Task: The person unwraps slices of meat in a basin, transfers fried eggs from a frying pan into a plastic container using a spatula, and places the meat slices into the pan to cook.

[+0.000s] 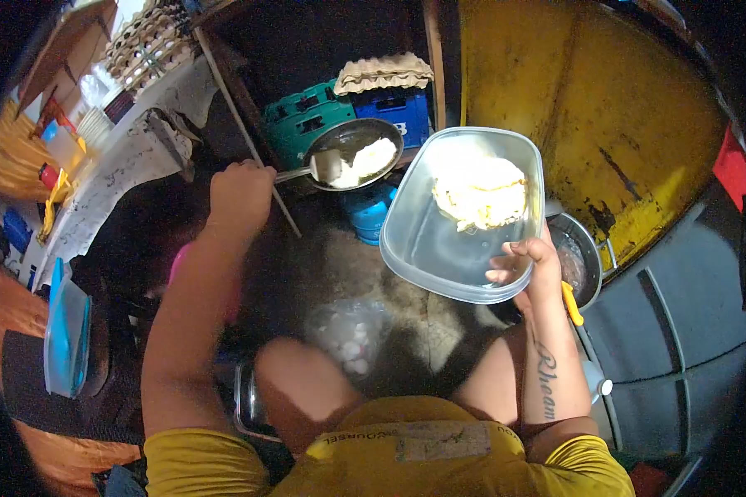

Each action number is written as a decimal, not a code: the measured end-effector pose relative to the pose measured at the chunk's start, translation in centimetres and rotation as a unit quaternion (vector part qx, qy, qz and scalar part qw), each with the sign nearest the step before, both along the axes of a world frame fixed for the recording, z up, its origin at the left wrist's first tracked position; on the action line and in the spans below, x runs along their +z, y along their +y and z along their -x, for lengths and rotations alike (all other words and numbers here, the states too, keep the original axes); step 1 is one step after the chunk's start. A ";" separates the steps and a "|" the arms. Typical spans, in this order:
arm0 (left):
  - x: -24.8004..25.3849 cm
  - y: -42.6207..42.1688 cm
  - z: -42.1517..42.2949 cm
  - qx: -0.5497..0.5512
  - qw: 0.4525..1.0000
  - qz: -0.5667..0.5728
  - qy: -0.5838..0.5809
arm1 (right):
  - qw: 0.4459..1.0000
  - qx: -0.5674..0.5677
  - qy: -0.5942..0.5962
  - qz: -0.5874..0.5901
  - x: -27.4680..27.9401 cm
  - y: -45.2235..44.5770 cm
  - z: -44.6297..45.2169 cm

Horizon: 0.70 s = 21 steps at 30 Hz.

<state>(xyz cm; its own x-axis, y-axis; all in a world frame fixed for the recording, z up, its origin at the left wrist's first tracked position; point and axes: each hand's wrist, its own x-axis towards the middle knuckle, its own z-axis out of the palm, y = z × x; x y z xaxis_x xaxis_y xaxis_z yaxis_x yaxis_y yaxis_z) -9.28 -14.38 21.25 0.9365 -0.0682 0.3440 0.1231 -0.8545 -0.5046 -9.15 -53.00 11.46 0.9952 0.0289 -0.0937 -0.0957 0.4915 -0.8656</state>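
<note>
My left hand (242,197) is closed round the handle of a metal spatula (328,168). The spatula's blade lies over a black frying pan (395,137), against white fried egg (373,157) in it. My right hand (540,263) grips a clear plastic container (423,240) at its near right corner, thumb and fingers over the rim. Inside the container sits a pile of fried egg (481,197), white with yellowish edges and partly washed out by glare. The container is held tilted, to the right of the pan.
Below the pan stands a blue gas cylinder (369,217). A bag of eggs (352,335) lies on the floor before my knees. Crates (294,124) with egg trays (385,74) stand behind. A metal pot (593,277) is at right, near a yellow handle (572,305).
</note>
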 end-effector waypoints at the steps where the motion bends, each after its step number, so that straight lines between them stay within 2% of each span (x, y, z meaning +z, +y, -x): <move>1: -0.1 0.1 -0.1 0.018 1.000 -0.001 -0.010 | 1.000 0.004 -0.003 -0.003 -0.1 -0.1 0.0; 5: 0.4 -0.4 0.2 0.053 0.997 0.025 -0.042 | 1.000 0.006 -0.010 -0.009 -0.3 -0.3 0.1; 9: 1.7 -0.7 0.6 0.056 0.997 0.053 -0.018 | 1.000 0.004 -0.013 -0.010 -0.3 -0.3 0.0; 12: 2.0 -1.6 0.7 0.010 0.999 0.047 -0.003 | 1.000 0.010 -0.015 -0.014 -0.2 -0.3 -0.1; 14: 1.9 -2.5 0.2 0.040 0.998 0.030 0.048 | 1.000 0.013 -0.014 -0.014 -0.4 -0.4 -0.3; 21: -0.9 -4.3 -2.7 0.092 0.993 0.044 0.061 | 1.000 0.021 -0.009 -0.018 -0.8 -0.6 -0.4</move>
<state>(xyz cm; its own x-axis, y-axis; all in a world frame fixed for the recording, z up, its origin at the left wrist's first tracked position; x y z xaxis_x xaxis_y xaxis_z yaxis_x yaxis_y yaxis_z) -6.55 -18.72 20.33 0.9654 0.1338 0.2239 0.2241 -0.8646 -0.4498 -8.75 -53.58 10.68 0.9946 0.0729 -0.0741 -0.1012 0.5182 -0.8492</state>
